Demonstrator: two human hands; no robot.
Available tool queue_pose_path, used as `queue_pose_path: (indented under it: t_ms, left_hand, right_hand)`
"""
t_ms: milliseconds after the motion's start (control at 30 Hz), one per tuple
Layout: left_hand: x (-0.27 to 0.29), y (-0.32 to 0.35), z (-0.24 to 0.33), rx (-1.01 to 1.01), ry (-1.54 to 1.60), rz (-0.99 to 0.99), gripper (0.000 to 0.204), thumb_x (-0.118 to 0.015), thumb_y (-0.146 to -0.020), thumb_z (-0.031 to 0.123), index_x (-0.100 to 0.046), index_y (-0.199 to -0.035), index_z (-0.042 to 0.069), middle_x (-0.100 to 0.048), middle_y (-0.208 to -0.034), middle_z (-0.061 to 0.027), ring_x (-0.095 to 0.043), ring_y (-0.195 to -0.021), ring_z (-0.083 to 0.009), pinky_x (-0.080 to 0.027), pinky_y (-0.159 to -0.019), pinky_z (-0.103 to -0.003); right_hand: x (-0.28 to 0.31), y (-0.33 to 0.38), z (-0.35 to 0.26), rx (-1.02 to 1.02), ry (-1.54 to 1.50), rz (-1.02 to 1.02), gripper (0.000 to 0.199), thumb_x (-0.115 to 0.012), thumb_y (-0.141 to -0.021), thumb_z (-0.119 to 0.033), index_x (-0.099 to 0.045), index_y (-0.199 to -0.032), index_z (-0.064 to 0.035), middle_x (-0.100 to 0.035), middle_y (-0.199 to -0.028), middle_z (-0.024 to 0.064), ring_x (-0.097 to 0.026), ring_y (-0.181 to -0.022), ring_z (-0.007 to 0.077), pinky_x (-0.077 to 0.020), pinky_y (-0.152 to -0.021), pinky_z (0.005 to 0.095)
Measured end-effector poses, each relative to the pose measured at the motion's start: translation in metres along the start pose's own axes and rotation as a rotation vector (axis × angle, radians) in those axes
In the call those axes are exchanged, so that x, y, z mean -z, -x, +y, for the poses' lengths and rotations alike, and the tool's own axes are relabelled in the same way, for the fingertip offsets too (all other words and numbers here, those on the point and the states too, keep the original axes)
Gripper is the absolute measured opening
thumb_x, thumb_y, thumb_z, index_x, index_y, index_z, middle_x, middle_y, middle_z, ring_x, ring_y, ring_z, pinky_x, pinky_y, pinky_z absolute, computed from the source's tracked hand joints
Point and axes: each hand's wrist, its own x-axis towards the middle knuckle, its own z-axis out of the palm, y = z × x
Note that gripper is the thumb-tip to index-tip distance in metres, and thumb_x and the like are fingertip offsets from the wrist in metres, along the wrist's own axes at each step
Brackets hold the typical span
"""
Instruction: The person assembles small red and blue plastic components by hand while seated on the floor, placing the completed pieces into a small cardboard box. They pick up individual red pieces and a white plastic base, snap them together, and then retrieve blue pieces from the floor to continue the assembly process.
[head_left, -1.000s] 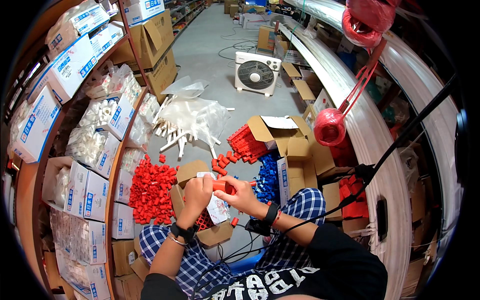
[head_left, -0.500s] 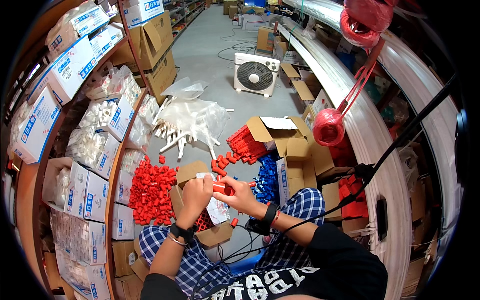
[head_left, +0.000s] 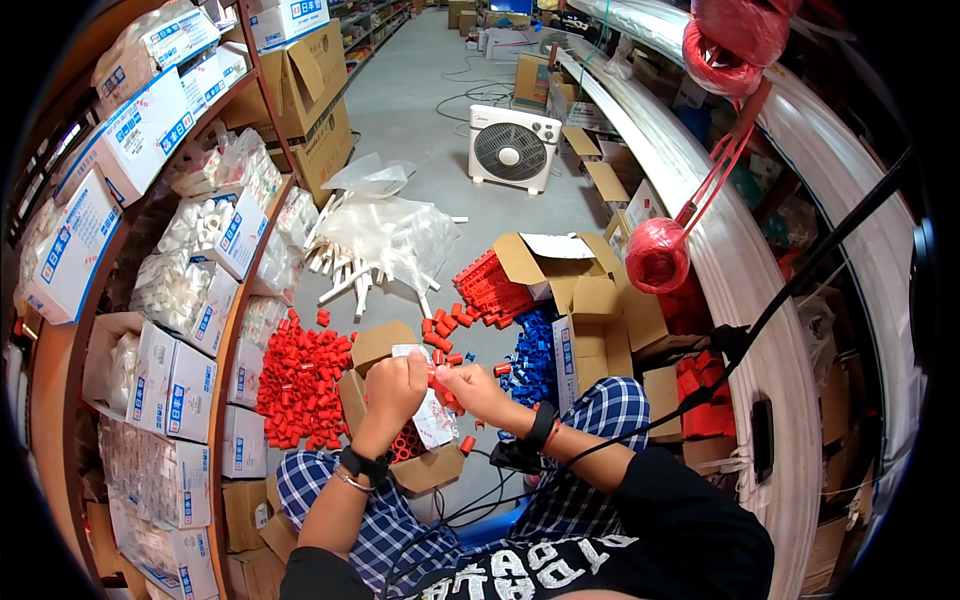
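Both hands meet over an open cardboard box [head_left: 436, 468] between my knees. My left hand [head_left: 395, 388] is closed, its thumb and fingers pinching one side of a red pipe fitting [head_left: 447, 400]. From the other side my right hand [head_left: 478, 393] grips the same fitting, fingers curled round it. Much of the fitting is hidden by the fingers. Below the hands, a white printed sheet [head_left: 436, 424] lies partly over the box. Rows of red fittings [head_left: 407, 443] show inside it, open ends up.
Loose red fittings [head_left: 303, 385] are heaped on the left. Blue fittings [head_left: 535, 355] lie at right beside an open carton [head_left: 603, 345]. Further off are white pipes under plastic [head_left: 400, 237] and a box fan [head_left: 512, 150]. Loaded shelves [head_left: 225, 340] stand left; a black cable [head_left: 790, 290] crosses at right.
My right hand has curled in closer to my left, and the red fitting has turned, its open end no longer facing up. My left hand stays nearly in place.
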Motion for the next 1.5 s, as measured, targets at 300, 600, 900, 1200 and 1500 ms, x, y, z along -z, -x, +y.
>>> queue_pose_path:
  t_ms: [300,600,900,1200,1500]
  left_hand:
    - [-0.007,-0.002,-0.007,0.054,-0.056,0.002,0.050,-0.038,-0.091,0.027,-0.061,-0.056,-0.002,-0.056,-0.055,-0.0223,-0.057,-0.051,-0.0382,-0.046,-0.053,-0.046]
    - [-0.006,-0.001,-0.007,0.089,-0.046,0.020,0.051,-0.038,-0.091,0.027,-0.061,-0.056,-0.002,-0.056,-0.055,-0.0225,-0.057,-0.051,-0.0390,-0.046,-0.053,-0.046]
    - [-0.003,0.001,-0.016,0.032,-0.079,-0.116,0.044,-0.034,-0.091,0.025,-0.064,-0.067,0.004,-0.059,-0.061,-0.0197,-0.057,-0.057,-0.0385,-0.044,-0.053,-0.047]
    - [-0.003,0.003,-0.012,-0.044,0.067,-0.002,0.043,-0.038,-0.088,0.024,-0.061,-0.059,0.002,-0.055,-0.056,-0.0200,-0.056,-0.053,-0.0371,-0.043,-0.051,-0.044]
    - [0.002,0.001,-0.008,-0.022,0.063,-0.028,0.040,-0.040,-0.090,0.030,-0.063,-0.071,0.002,-0.059,-0.066,-0.0189,-0.060,-0.061,-0.0353,-0.045,-0.055,-0.042]
  right_hand:
    - [-0.002,0.000,-0.002,0.184,0.199,0.082,0.034,-0.059,-0.088,-0.036,-0.054,-0.096,-0.0036,-0.056,-0.067,0.0028,-0.049,-0.053,0.0089,-0.0392,-0.047,0.0258]
    - [-0.002,0.002,-0.007,0.235,0.361,0.137,0.035,-0.061,-0.086,-0.036,-0.061,-0.090,-0.0016,-0.052,-0.057,0.0057,-0.049,-0.049,0.0122,-0.0397,-0.048,0.0291]
    - [-0.003,0.003,-0.012,0.025,0.018,-0.047,0.035,-0.054,-0.092,-0.035,-0.059,-0.078,-0.0029,-0.046,-0.056,-0.0036,-0.043,-0.047,0.0051,-0.0356,-0.043,0.0215]
    - [0.007,0.001,-0.012,-0.142,-0.190,-0.190,0.037,-0.046,-0.094,-0.038,-0.056,-0.079,-0.0053,-0.049,-0.058,-0.0001,-0.047,-0.044,0.0084,-0.0381,-0.041,0.0222]
    - [0.005,-0.001,-0.013,-0.176,-0.252,-0.152,0.039,-0.046,-0.094,-0.042,-0.055,-0.080,-0.0069,-0.050,-0.062,-0.0012,-0.046,-0.050,0.0077,-0.0371,-0.046,0.0220]
